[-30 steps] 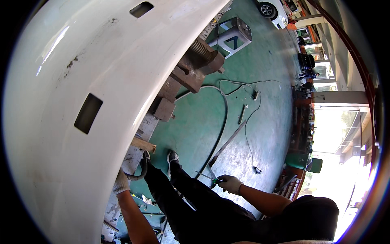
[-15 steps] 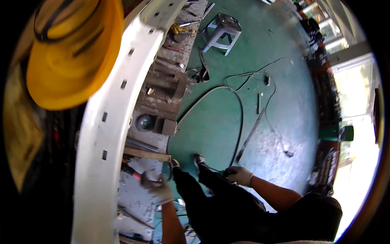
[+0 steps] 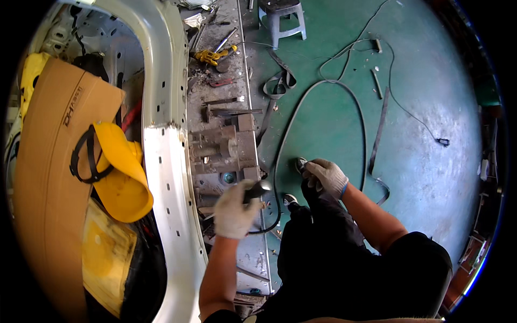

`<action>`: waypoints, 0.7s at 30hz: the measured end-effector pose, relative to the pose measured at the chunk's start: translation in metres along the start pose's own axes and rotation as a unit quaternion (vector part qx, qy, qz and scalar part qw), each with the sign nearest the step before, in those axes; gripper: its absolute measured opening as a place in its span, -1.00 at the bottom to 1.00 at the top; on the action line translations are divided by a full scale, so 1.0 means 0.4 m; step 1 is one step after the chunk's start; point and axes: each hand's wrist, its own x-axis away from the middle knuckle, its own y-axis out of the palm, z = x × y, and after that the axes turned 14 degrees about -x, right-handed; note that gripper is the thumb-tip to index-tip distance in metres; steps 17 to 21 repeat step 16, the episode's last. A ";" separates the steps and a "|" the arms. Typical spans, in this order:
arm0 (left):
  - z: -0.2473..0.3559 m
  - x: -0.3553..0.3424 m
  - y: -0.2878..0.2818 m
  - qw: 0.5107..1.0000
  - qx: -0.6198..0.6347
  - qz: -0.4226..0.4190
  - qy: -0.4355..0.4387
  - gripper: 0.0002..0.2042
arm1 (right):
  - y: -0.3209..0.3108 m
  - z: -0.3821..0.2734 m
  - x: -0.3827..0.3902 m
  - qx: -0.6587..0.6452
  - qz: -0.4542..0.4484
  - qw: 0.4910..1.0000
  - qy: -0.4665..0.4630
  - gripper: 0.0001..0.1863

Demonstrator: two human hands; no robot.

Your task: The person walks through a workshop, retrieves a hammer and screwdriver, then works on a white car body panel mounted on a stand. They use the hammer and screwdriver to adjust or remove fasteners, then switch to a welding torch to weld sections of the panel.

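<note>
My gloved left hand [image 3: 234,212] is wrapped round a black tool with a rounded, shiny metal end [image 3: 262,187]; its exact kind does not show. It is over the workbench, just near of the rusty vise [image 3: 218,151]. A dark hose [image 3: 277,202] runs up to the wrist of that hand, and its end is hidden there. My gloved right hand [image 3: 326,175] hovers above my knees with curled fingers. What it holds, if anything, is hidden.
On my left stands a pale metal vehicle frame [image 3: 167,199], with a yellow hard hat [image 3: 121,175] and a cardboard sheet [image 3: 51,161] beyond it. Yellow-handled tools [image 3: 207,56] lie on the bench. A strap [image 3: 280,81], cables and a grey stool [image 3: 283,21] are on the green floor.
The view has shifted. My left hand has come up from low over the bench and now holds the black tool before me. My right hand has risen from beside my leg.
</note>
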 end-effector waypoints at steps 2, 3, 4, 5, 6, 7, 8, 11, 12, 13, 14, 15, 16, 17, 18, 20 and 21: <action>-0.057 -0.039 -0.064 0.989 -0.072 0.131 -0.022 -0.73 | -0.010 0.035 -0.145 0.020 0.041 0.997 0.061 -0.49; -0.058 -0.059 -0.114 0.985 -0.090 0.083 -0.124 -0.73 | -0.021 0.067 -0.234 0.043 0.018 0.997 0.065 -0.50; -0.075 -0.080 -0.149 0.974 -0.142 0.059 -0.164 -0.70 | -0.008 0.067 -0.313 0.089 -0.002 0.994 0.063 -0.49; -0.089 -0.099 -0.180 0.960 -0.193 0.033 -0.203 -0.66 | 0.002 0.098 -0.408 0.126 -0.002 0.992 0.026 -0.49; -0.104 -0.111 -0.205 0.947 -0.200 -0.004 -0.250 -0.64 | 0.029 0.094 -0.489 0.160 -0.008 0.987 0.012 -0.55; -0.122 -0.139 -0.217 0.937 -0.203 -0.039 -0.283 -0.62 | 0.022 0.122 -0.605 0.331 -0.059 0.937 -0.096 -0.59; -0.132 -0.163 -0.224 0.933 -0.194 -0.045 -0.301 -0.60 | 0.014 0.146 -0.720 0.485 -0.067 0.844 -0.219 -0.62; -0.186 -0.114 -0.214 0.935 -0.154 -0.048 -0.315 -0.58 | 0.140 -0.019 -0.851 0.284 0.011 0.958 -0.040 -0.26; -0.211 -0.108 -0.207 0.939 -0.181 -0.042 -0.290 -0.60 | 0.142 -0.027 -0.913 0.290 0.022 0.955 -0.049 -0.24; -0.216 -0.109 -0.202 0.940 -0.142 -0.028 -0.309 -0.61 | 0.146 -0.028 -0.964 0.290 0.007 0.956 -0.047 -0.23; -0.219 -0.116 -0.198 0.941 -0.101 -0.013 -0.324 -0.62 | 0.140 -0.027 -1.019 0.286 -0.032 0.957 -0.027 -0.22; -0.224 -0.114 -0.194 0.938 -0.059 0.004 -0.342 -0.63 | 0.145 -0.022 -1.063 0.284 -0.073 0.956 -0.007 -0.21; -0.232 -0.105 -0.186 0.931 -0.052 0.015 -0.361 -0.63 | 0.163 -0.013 -1.091 0.300 -0.083 0.950 -0.005 -0.20; -0.232 -0.105 -0.186 0.931 -0.052 0.015 -0.361 -0.63 | 0.163 -0.013 -1.091 0.300 -0.083 0.950 -0.005 -0.20; -0.232 -0.105 -0.186 0.931 -0.052 0.015 -0.361 -0.63 | 0.163 -0.013 -1.091 0.300 -0.083 0.950 -0.005 -0.20; -0.232 -0.105 -0.186 0.931 -0.052 0.015 -0.361 -0.63 | 0.163 -0.013 -1.091 0.300 -0.083 0.950 -0.005 -0.20; -0.232 -0.105 -0.186 0.931 -0.052 0.015 -0.361 -0.63 | 0.163 -0.013 -1.091 0.300 -0.083 0.950 -0.005 -0.20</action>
